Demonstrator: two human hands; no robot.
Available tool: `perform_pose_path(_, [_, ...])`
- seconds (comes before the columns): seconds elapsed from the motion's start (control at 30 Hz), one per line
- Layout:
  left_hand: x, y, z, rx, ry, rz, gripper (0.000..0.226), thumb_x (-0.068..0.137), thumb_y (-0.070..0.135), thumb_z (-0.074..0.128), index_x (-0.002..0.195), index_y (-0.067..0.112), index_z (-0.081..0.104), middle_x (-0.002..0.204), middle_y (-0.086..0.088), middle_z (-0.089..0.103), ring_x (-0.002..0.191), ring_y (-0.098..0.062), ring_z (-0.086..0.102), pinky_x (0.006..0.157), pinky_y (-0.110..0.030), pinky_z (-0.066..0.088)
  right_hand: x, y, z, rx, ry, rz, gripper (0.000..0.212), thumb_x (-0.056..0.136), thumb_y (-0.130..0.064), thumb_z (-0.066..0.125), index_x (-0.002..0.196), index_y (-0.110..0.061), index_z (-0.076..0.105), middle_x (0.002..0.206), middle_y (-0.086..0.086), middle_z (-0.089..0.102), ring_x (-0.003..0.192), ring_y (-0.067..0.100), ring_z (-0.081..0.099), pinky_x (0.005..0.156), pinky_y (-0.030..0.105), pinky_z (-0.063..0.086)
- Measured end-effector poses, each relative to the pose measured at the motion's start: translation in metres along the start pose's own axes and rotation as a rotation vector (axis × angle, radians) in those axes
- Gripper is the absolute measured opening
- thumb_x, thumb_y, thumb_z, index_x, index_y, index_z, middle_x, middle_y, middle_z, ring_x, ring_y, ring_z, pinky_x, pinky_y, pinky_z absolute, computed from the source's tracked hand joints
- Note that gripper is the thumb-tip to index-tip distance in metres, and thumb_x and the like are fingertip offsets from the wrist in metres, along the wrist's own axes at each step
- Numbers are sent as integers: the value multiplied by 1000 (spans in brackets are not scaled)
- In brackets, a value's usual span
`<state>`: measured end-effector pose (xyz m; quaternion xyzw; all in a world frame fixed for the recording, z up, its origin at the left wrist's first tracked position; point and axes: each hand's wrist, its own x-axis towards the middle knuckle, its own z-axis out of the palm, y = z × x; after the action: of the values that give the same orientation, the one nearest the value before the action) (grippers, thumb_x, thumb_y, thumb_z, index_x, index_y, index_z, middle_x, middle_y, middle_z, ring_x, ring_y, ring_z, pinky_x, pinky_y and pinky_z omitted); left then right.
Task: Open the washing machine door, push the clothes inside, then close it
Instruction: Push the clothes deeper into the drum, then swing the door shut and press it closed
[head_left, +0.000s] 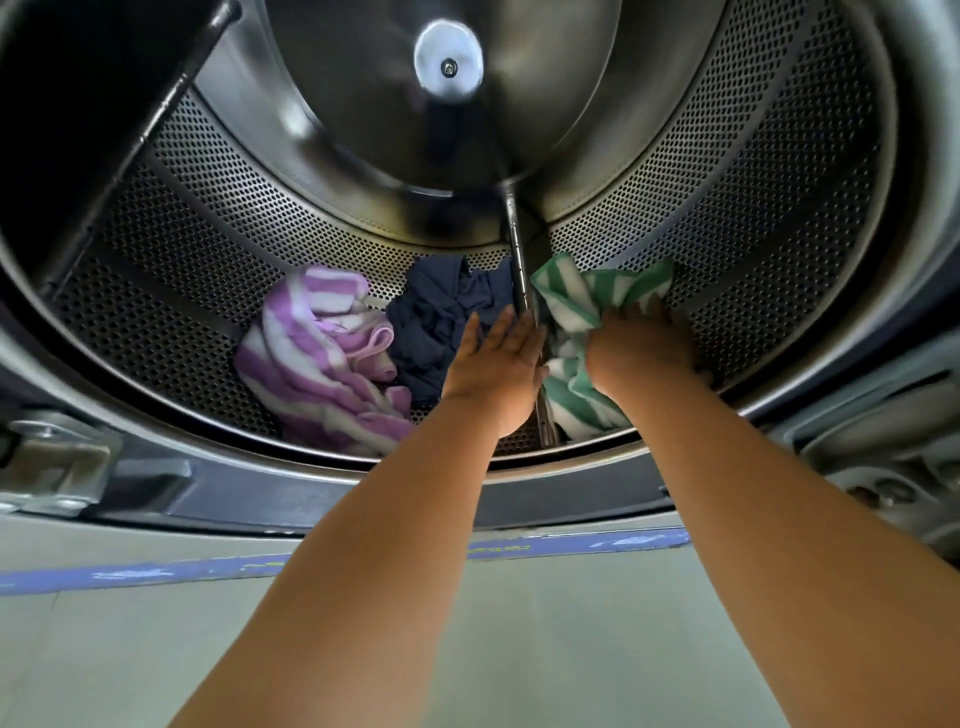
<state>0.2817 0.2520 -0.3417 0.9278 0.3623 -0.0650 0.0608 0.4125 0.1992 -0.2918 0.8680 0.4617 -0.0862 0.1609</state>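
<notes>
Door opening is clear; both bare arms reach through it into the drum, a perforated steel cylinder with a smooth back wall and a round hub at its centre. A raised metal rib runs along the drum floor between the two hands, splitting the load. A hinge bracket sits on the front frame at lower left, a blurred latch recess at lower right; a blue strip crosses the panel below the opening. Contents, all on the drum floor near the front: purple-striped towel at left, dark blue garment just beside it, green-striped towel right of the rib. Left hand: grip fully open, fingers straight, flat over the dark blue garment, holding nothing. Right hand: grip curled onto the green-striped towel, bunching it.
</notes>
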Motion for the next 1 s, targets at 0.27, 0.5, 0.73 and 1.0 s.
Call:
perform_pose_path(0.27, [-82,-13,-53,-9,34,-111,61,101,45,20,153,15,13,163,-7,9,151,-23,4,123,-44,-1,-85,-10,-18,117,228,-200,57,99,-40,29,149,-14,27,156,14,30,144,32,24,118,47,16])
perform_pose_path(0.5, [-173,-2,-109,58,53,-109,61,100,48,22,150,14,22,158,-11,24,147,-28,19,120,-48,14,-191,10,-46,149,246,-234,63,94,-46,17,147,-18,35,155,10,35,141,33,32,116,49,23])
perform_pose_path(0.73, [-257,46,-159,-57,113,-145,58,101,44,28,150,15,26,159,-13,24,148,-29,19,121,-48,11,-289,55,-89,282,415,-273,50,94,-34,53,138,-10,50,141,17,51,131,37,47,107,50,37])
perform_pose_path(1.0, [-336,147,-191,-186,267,-147,53,99,40,39,144,12,40,151,-16,38,139,-33,37,116,-51,24,-395,141,-112,331,618,-211,49,93,-36,47,132,-8,55,140,18,52,128,38,49,105,49,40])
